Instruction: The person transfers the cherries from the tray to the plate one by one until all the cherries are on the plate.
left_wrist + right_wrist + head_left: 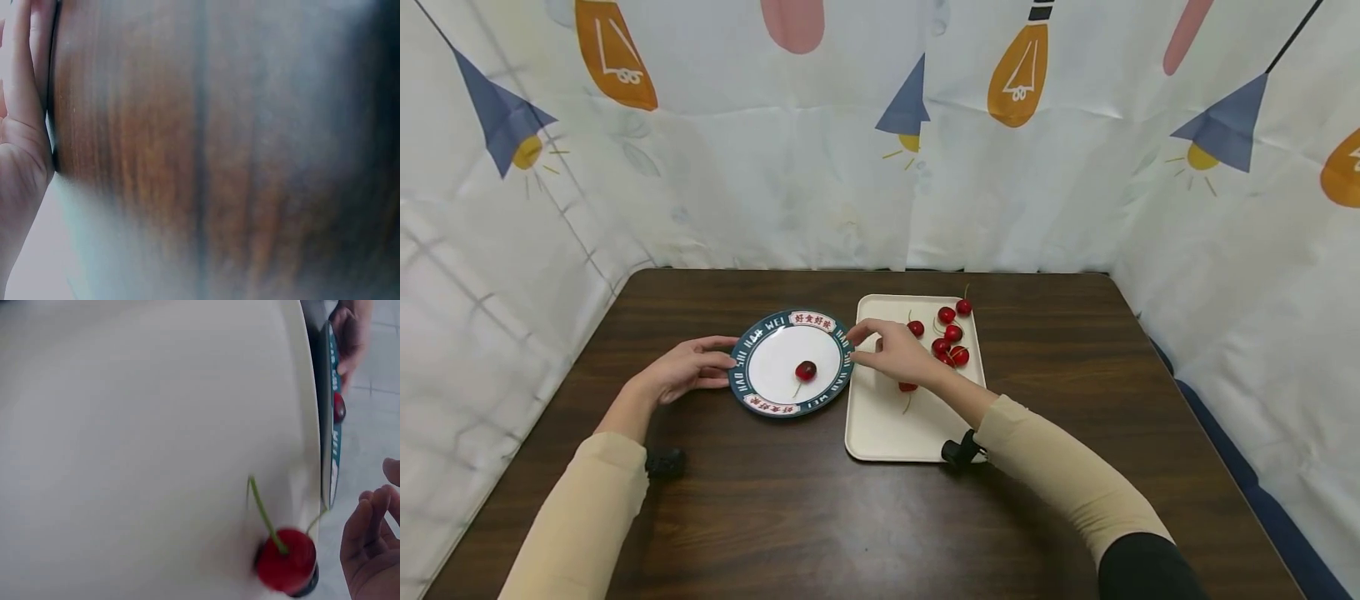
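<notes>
- L hand (692, 367): fingertips touching the L rim of the plate (778, 348), fingers fairly straight, so that grip looks relaxed rather than clenched. Can't tell if any go under the rim.
- R hand (891, 348): by the plate's R rim, reaching across the tray (891, 429). Thumb + fingertips are bent but apart w/ nothing b/w them, so that grip's released. Can't tell if it's touching the rim.
- One dark red cherry (806, 371) sits on the plate's white center, a bit toward the near side, stem pointing to the near edge.
- Plate's white w/ a blue-green patterned border, flat on the brown wood tabletop (760, 508), just beside the cream tray.
- The other cherries (959, 356) are on the tray, mostly bunched at the far R end. One's partly hidden under the R forearm, stem poking out.
- R wrist cam gets a red cherry w/ green stem up close, near the tray edge. L wrist cam's mostly blurry wood.
- Bg: white curtain (820, 192) w/ lamp + bulb prints. Person's got beige sleeves (580, 521) on.
</notes>
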`<state>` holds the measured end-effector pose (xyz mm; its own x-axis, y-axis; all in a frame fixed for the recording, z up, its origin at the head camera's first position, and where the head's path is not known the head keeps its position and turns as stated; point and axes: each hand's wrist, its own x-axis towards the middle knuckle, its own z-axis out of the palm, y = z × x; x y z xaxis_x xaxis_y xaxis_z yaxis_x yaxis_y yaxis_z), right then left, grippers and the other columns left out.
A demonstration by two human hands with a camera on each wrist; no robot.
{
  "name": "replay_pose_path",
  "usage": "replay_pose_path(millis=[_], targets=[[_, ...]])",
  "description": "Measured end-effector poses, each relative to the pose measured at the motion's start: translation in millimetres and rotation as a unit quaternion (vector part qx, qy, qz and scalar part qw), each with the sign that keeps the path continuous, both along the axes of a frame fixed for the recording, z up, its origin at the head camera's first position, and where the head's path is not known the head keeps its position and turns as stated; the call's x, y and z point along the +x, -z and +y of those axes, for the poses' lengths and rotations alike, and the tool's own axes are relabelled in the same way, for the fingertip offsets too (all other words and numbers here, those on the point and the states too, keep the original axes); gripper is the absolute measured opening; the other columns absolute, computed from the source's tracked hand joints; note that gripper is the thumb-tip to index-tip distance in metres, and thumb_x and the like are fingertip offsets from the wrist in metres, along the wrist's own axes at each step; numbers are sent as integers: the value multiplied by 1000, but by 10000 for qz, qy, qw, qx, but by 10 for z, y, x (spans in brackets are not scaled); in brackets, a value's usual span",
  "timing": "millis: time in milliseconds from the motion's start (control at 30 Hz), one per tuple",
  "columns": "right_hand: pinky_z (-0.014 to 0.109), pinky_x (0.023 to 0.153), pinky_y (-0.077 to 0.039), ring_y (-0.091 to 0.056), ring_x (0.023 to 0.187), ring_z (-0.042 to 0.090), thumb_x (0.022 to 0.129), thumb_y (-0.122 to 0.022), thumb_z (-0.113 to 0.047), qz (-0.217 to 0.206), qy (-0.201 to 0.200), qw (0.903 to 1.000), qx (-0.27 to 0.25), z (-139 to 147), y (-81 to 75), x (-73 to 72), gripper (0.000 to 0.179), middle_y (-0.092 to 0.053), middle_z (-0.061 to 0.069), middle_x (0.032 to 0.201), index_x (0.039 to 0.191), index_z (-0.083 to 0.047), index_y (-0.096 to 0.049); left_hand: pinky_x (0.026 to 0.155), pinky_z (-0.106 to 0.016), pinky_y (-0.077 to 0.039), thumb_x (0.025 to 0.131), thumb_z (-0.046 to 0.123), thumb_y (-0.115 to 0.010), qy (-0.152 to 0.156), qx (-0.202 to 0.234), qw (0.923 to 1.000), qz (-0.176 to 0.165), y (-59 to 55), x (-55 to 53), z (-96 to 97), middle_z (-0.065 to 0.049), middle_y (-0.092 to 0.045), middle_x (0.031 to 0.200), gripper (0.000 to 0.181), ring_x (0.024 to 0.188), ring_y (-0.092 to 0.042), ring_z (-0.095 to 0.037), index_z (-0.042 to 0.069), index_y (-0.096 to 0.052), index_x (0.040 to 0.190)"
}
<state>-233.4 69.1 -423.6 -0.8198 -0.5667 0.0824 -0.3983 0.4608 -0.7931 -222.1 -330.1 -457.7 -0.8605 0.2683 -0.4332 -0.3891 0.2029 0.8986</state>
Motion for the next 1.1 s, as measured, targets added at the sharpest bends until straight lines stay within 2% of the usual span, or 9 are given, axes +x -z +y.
replay_pose_path(millis=[133, 233, 400, 467, 633, 800, 867, 1000, 1100], targets=[[32, 68, -51, -60, 77, 23, 95, -74, -19, -95, 153, 9997, 142, 219, -44, -21, 33, -69, 2, 112, 124, -5, -69, 90, -37, -59, 103, 12, -64, 21, -23, 10000, 43, -19, 10, 15, -11, -56, 122, 70, 94, -68, -19, 1, -26, 161], [32, 73, -51, -60, 82, 23, 96, -72, -20, -104, 242, 9994, 233, 392, -63, -51, 33, -69, 2, 111, 124, -4, -69, 90, -37, -59, 103, 12, -64, 13, -23, 10000, 58, -26, 14, 24, -12, -56, 122, 70, 95, -68, -19, 1, -25, 161], [32, 68, -51, -59, 75, 21, 97, -71, -21, -163, 469, 9986, 182, 653, -47, -99, 33, -69, 4, 111, 125, -3, -68, 90, -36, -59, 103, 13, -64, 5, -42, 10000, 62, -30, 24, 27, -12, -55, 122, 71, 95, -68, -19, 1, -26, 161], [32, 61, -48, -53, 65, 21, 98, -71, -20, -234, 561, 9981, 102, 746, -37, -113, 30, -68, 4, 111, 123, -4, -69, 90, -36, -59, 103, 13, -64, 11, -40, 10000, 61, -27, 25, 26, -12, -55, 123, 71, 95, -68, -19, 1, -26, 161], [34, 60, -45, -51, 63, 23, 97, -72, -20, -266, 791, 9965, 66, 946, -15, -141, 25, -69, 3, 109, 119, -8, -71, 90, -36, -59, 102, 13, -64, -13, -52, 10000, 43, -30, 28, 32, -13, -55, 123, 70, 94, -68, -19, 1, -27, 161], [31, 67, -52, -61, 77, 23, 97, -71, -20, -288, 984, 9946, 126, 1140, 8, -135, 28, -68, 7, 114, 121, -5, -70, 90, -36, -59, 102, 14, -66, -20, -91, 9999, 62, -41, 28, 43, -13, -54, 125, 71, 94, -67, -19, 2, -28, 161], [30, 64, -52, -61, 76, 23, 98, -71, -20, -351, 1051, 9938, 124, 1213, 11, -124, 30, -67, 8, 115, 123, -4, -70, 90, -36, -59, 102, 14, -66, -29, -113, 9999, 30, -39, 32, 41, -14, -53, 125, 71, 94, -67, -19, 2, -28, 161], [33, 52, -47, -54, 62, 27, 98, -71, -19, -436, 1224, 9914, 120, 1349, 14, -109, 29, -67, 9, 113, 123, -4, -70, 90, -36, -59, 102, 14, -65, -41, -141, 9999, -23, -25, 35, 33, -15, -52, 126, 71, 94, -66, -19, 2, -28, 161], [33, 50, -46, -52, 58, 27, 98, -71, -19, -462, 1366, 9893, 208, 1437, 40, -111, 25, -68, 9, 108, 119, -6, -70, 90, -36, -59, 102, 15, -65, -54, -135, 9999, -5, -15, 25, 26, -15, -52, 127, 70, 94, -66, -20, 3, -29, 161]])
